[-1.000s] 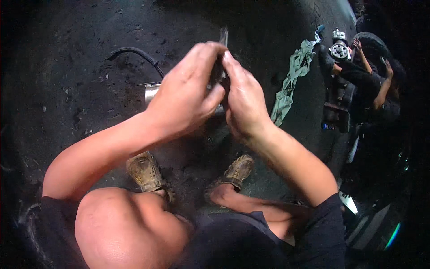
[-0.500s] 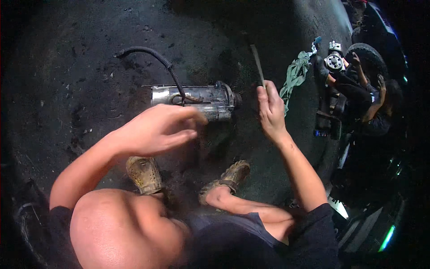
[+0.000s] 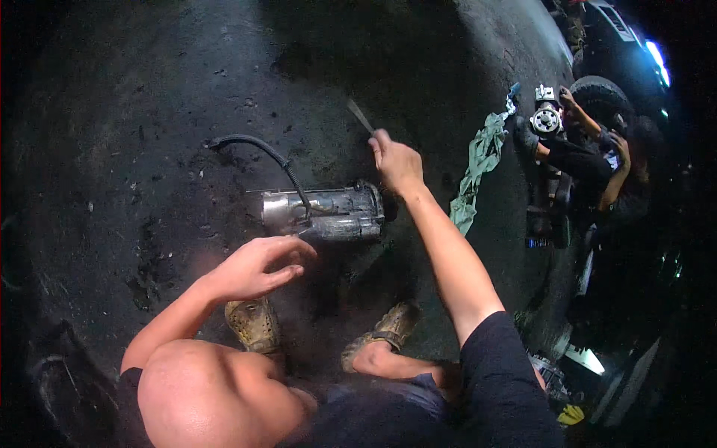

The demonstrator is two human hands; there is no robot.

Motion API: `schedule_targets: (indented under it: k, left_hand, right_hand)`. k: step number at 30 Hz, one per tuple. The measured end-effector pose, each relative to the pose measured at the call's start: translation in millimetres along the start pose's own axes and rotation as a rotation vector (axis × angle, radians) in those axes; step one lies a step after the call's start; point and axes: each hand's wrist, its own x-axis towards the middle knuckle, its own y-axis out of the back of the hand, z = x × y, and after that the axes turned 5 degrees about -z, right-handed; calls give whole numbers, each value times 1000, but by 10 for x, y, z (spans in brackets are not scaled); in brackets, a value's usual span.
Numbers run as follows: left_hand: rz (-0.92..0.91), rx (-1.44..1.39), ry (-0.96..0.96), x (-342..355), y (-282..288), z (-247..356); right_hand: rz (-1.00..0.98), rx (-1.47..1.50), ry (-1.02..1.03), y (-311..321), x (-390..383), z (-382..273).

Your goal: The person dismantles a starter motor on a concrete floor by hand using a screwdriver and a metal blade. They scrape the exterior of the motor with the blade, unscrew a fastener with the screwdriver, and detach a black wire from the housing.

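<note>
A starter motor [image 3: 328, 210] with a grimy metal body lies on its side on the dark floor. From its top a black corrugated cable [image 3: 274, 154] arches to the left. Over the floor beyond the motor, my right hand [image 3: 397, 163] grips a thin flat-bladed tool [image 3: 361, 117], whose blade points up and left; its handle is hidden in my fist. My left hand [image 3: 261, 267] hovers just on the near side of the motor. Its fingers are loosely bent, the thumb stands apart, and nothing shows in it.
A crumpled green cloth [image 3: 482, 160] stretches along the floor on the right. Beyond it another person [image 3: 597, 160] sits by a tire [image 3: 606, 95] and a metal part with a round pulley [image 3: 547, 119]. My two clogs [image 3: 254, 322] are planted close in front of the motor.
My right hand has swung left and farther out with the flat-bladed tool. My left hand has drawn back from the motor. The whole view has shifted a little.
</note>
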Motion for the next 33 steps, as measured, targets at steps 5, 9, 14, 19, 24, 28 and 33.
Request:
schedule_targets:
  k: [5,9,14,19,24,28,33]
  left_hand:
    - [-83,1,100,-55,-42,14]
    - [-83,26,100,-25,-58,74]
    - [-65,18,111,-106,-74,64]
    - [-74,17,83,-60,-136,87]
    - [-63,-14,206,-327,-56,85]
    - [-120,-6,297,-501,-112,-43]
    - [-175,23,314,-570,-310,-262]
  right_hand:
    - [-198,-39,22,-183,23,22]
    - [-86,132,7,-392,168,254]
    - [-372,670,-222,-496,413,144]
    - [-228,469,-171,-552,538,409]
    - [-271,464,63,-91,129,540]
    - [-393,257,146,750,-566,747]
    - [-256,270,287,1035,-1002,841]
